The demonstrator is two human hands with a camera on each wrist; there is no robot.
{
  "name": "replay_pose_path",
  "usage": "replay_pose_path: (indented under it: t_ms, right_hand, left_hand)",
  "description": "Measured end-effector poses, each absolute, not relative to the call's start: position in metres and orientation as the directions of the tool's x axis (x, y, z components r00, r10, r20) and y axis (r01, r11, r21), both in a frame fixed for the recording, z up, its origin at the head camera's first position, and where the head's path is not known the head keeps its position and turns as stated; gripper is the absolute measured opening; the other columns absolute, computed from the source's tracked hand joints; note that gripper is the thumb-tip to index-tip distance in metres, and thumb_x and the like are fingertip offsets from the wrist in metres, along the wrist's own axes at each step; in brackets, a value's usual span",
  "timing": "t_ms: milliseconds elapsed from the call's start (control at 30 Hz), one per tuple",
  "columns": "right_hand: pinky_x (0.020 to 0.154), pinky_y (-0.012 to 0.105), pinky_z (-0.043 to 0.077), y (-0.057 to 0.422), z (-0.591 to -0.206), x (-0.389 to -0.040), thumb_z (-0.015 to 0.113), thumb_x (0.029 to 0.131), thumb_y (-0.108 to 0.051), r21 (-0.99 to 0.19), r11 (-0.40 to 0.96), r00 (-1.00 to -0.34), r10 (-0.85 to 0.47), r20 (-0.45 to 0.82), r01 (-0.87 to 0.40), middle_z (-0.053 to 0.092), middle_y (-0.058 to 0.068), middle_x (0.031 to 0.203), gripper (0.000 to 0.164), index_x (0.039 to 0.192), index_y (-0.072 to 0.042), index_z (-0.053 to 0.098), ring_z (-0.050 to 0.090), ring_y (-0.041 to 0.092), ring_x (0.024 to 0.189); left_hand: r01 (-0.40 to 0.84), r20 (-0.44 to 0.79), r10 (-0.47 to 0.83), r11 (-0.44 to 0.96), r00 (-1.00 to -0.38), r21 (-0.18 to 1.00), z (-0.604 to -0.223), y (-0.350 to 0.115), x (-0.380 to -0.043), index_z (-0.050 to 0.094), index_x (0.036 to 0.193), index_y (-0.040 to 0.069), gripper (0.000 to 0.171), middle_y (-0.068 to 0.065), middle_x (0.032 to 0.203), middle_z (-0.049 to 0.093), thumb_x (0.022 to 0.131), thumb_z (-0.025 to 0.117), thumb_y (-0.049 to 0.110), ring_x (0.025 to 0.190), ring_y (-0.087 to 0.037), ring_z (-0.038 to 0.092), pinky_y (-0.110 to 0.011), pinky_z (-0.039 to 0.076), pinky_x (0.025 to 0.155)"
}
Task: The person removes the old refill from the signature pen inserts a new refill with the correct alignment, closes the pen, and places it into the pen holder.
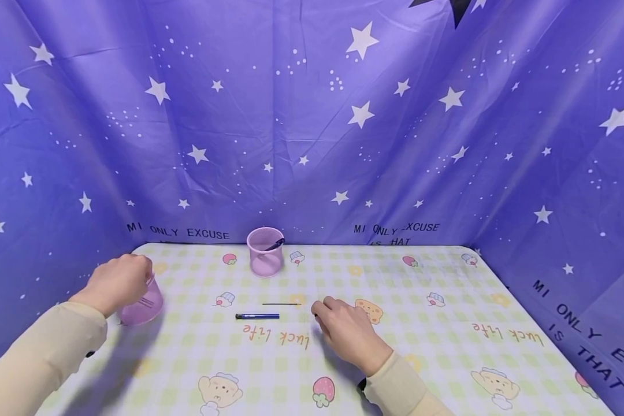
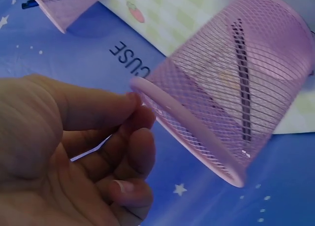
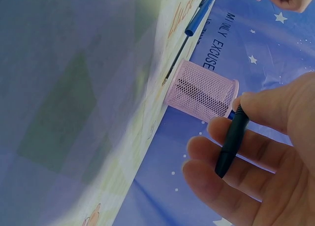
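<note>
"pink wire mesh is seen at the left of the table; how is it held?"

"the rim of this mesh pen cup point(image 1: 141, 310) is pinched between the thumb and fingertips of the left hand point(image 1: 115, 283); the other fingers are loosely bent. a dark slender rod point(image 2: 243, 90) is seen through the mesh. whether the base is borne by the tablecloth point(image 1: 395, 280) cannot be told."

"and on the right?"

"a black tapered pen section point(image 3: 232, 140) is gripped by the right hand point(image 1: 351, 329): its upper end is pressed by the thumb, and its length is backed by the bent fingers. in the head view it is mostly hidden by the hand."

"what is laid out between the hands?"

"a blue pen barrel point(image 1: 261, 316) is laid flat on the cloth, its dark clip end turned to the left. just beyond it, roughly parallel and apart, a thin pen refill point(image 1: 282, 304) is placed, its tip turned towards the right hand."

"what is stood farther back?"

"a second pink mesh cup point(image 1: 265, 264), set upright near the far table edge; a dark blue pen point(image 1: 275, 245) is leaned inside, its end raised past the rim. behind, star-printed purple fabric point(image 1: 239, 121) is hung."
</note>
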State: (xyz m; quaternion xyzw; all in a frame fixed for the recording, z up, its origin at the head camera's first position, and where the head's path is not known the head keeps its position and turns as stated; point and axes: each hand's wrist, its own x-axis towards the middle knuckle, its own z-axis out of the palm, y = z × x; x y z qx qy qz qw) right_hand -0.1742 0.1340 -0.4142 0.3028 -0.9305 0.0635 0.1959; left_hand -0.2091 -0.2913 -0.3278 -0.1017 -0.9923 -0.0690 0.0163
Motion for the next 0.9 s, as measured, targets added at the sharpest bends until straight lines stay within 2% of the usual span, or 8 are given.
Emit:
replay_pose_path:
  t_ms: [100,167,533,667,900]
  right_hand:
    - [0.041,0.022,0.029,0.134,-0.415,-0.174,0.066,0.088,-0.019,0.002,0.808,-0.738,-0.539,0.406,-0.59,0.046,-0.009,0.073,0.008,0.09,-0.021,0.059,0.049,0.009,0.059]
    - [0.041,0.022,0.029,0.134,-0.415,-0.174,0.066,0.088,-0.019,0.005,0.807,-0.736,-0.541,0.408,-0.591,0.046,-0.009,0.073,0.008,0.089,-0.021,0.059,0.049,0.009,0.059]
    - [0.041,0.022,0.029,0.134,-0.415,-0.175,0.067,0.087,-0.018,0.011,0.806,-0.731,-0.543,0.412,-0.592,0.046,-0.009,0.073,0.009,0.089,-0.021,0.059,0.047,0.009,0.058]
    - [0.041,0.022,0.029,0.134,-0.415,-0.175,0.066,0.088,-0.019,0.014,0.806,-0.73,-0.543,0.415,-0.591,0.046,-0.009,0.073,0.008,0.089,-0.021,0.059,0.048,0.009,0.058]
    - [0.041,0.022,0.029,0.133,-0.415,-0.175,0.066,0.088,-0.018,0.016,0.805,-0.728,-0.544,0.417,-0.593,0.045,-0.009,0.072,0.009,0.088,-0.021,0.058,0.047,0.009,0.058]
  left_hand:
    - [0.183,0.001,0.185,0.971,-0.983,0.156,-0.33,-0.299,-0.211,0.041,0.061,0.016,0.027,0.0,0.061,0.035,0.072,0.047,-0.008,0.056,-0.017,0.034,-0.035,0.03,0.049]
    - [0.184,-0.015,0.189,0.968,-0.982,0.169,-0.332,-0.304,-0.212,0.036,0.061,0.017,0.029,0.001,0.061,0.028,0.07,0.043,-0.01,0.056,-0.015,0.028,-0.032,0.025,0.049]
    - [0.218,-0.034,0.226,0.964,-0.974,0.153,-0.341,-0.316,-0.219,0.029,0.063,0.02,0.034,0.003,0.063,0.018,0.066,0.042,-0.011,0.057,-0.014,0.021,-0.032,0.019,0.051]
    - [0.242,-0.027,0.248,0.961,-0.968,0.134,-0.344,-0.319,-0.223,0.032,0.061,0.02,0.033,0.003,0.062,0.023,0.065,0.044,-0.011,0.057,-0.015,0.026,-0.032,0.022,0.051]
    - [0.287,-0.032,0.291,0.953,-0.956,0.102,-0.343,-0.32,-0.226,0.052,0.065,0.017,0.025,0.0,0.064,0.047,0.067,0.049,-0.008,0.059,-0.019,0.041,-0.034,0.034,0.051]
